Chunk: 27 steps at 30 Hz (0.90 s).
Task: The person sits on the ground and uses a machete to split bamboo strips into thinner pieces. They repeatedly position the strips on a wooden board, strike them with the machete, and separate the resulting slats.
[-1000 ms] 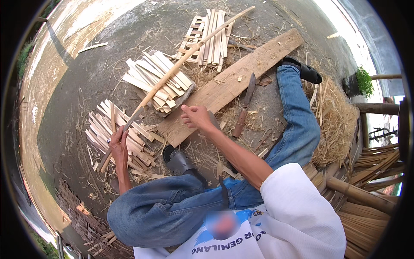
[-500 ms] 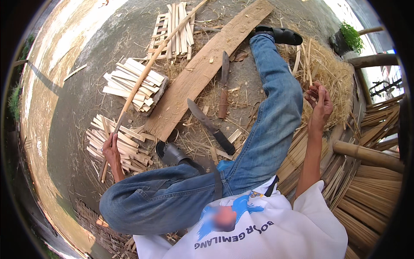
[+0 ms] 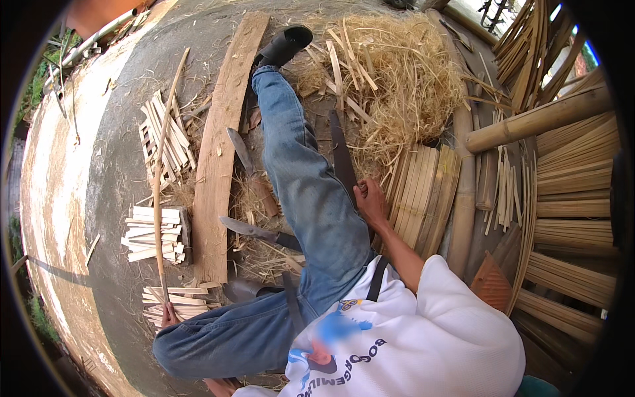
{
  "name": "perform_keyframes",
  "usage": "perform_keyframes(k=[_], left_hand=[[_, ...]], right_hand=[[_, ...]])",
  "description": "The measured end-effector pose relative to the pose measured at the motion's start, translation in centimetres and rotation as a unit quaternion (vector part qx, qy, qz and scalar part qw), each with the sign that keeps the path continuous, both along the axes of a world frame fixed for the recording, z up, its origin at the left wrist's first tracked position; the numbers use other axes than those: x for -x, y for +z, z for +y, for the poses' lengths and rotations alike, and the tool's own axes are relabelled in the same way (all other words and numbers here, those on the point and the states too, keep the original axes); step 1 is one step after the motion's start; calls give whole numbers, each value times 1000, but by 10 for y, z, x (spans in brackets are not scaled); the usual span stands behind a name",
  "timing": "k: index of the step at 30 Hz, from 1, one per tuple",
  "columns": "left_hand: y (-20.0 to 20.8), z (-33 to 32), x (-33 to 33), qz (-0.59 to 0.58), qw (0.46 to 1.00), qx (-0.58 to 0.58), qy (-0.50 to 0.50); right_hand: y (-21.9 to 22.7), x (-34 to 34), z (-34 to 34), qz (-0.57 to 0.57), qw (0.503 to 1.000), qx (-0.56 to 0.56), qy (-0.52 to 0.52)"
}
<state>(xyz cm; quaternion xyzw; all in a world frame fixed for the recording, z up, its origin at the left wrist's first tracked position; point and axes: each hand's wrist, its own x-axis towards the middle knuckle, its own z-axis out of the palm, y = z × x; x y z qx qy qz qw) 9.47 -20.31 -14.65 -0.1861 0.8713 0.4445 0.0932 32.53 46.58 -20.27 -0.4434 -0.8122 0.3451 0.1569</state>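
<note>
Beside my left knee, my left hand [image 3: 170, 315] grips the lower end of a long, thin wooden stick [image 3: 158, 178], which stretches away over piles of pale strips. The knee partly hides this hand. My right hand [image 3: 372, 202] is closed at the near, wide end of a dark, flat, tapered blade [image 3: 341, 153], like a hand saw, lying along the outer side of my right leg. Its handle end is hidden. Between my legs lie a large knife [image 3: 248, 228] with a dark handle and another knife [image 3: 241, 149] with a wooden handle.
A wooden plank [image 3: 223, 142] lies left of my outstretched leg. Strip piles [image 3: 155, 233] sit beyond it. Curly shavings [image 3: 413, 79] heap up at the far right, near flat bundled slats [image 3: 420, 188]. A bamboo pole [image 3: 539, 119] and stacked strips [image 3: 575, 215] stand at the right.
The view has turned to the right. My right hand, empty and raised before, has come down onto the dark blade beside my leg. My left hand still holds the stick.
</note>
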Motion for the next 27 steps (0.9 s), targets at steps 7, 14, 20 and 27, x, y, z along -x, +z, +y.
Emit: perform_keyframes(k=[7,14,20,27], left_hand=[[13,32,8,-4,1000,14,17],[-17,14,1,86,995,-39,28],[23,22,-8,-10,987,158,-12],[-16,17,3,47,991,114,42]], right_hand=[[-37,-45,-23,-300,949,-81,57],[-132,-74,20,-341,912,-172,150],[-64,-51,6,-342,928,-73,130],[-12,-46,10,-256,962,66,69]])
